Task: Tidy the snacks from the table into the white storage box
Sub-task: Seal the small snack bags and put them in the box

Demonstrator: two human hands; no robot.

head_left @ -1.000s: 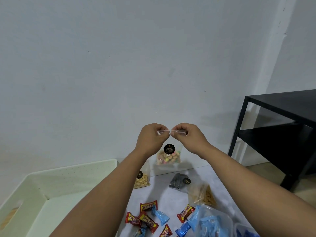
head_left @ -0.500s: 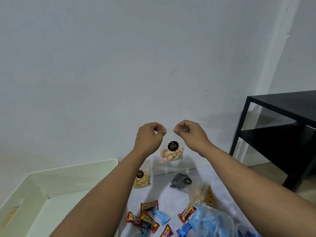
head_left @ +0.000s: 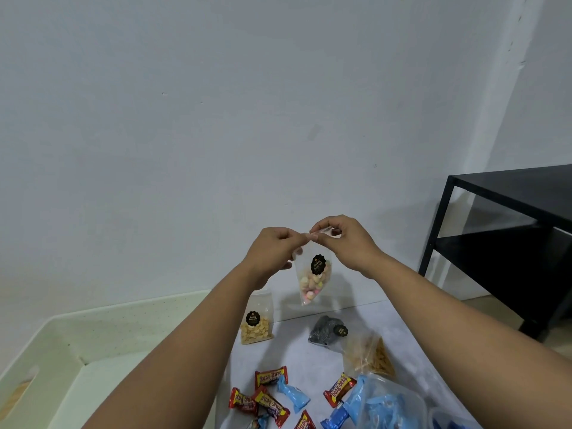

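White wall behind table (head_left: 312, 360). Left hand (head_left: 272, 252) and right hand (head_left: 343, 243) both pinch top edge of clear candy bag (head_left: 312, 283); bag hangs lengthwise, tilted, tip down-left.

Four clear snack bags (head_left: 313, 279); one white box (head_left: 102, 332)

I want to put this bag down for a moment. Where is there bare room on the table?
The barest patch lies between the nut bag, the dark bag and the red bars. The table's right edge strip is also bare. The near right is crowded with blue packs. The white storage box looks mostly empty.
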